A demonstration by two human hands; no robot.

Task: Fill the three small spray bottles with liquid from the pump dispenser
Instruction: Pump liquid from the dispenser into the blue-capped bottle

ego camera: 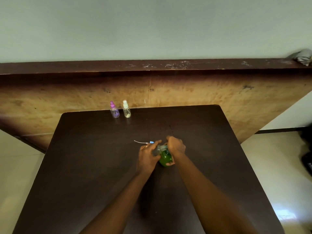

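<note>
A green pump dispenser stands in the middle of the dark table. My right hand grips its pump head from above, thumb against the green body. My left hand holds a small clear spray bottle without its cap, tilted against the pump's spout. That bottle's blue spray cap with its white tube lies on the table just behind my left hand. At the far edge stand a purple-capped spray bottle and a white-capped spray bottle, both upright and capped.
A large wooden board leans against the wall behind the table. A grey cloth lies on its top edge at the right. Pale floor shows on both sides, with dark objects at the far right.
</note>
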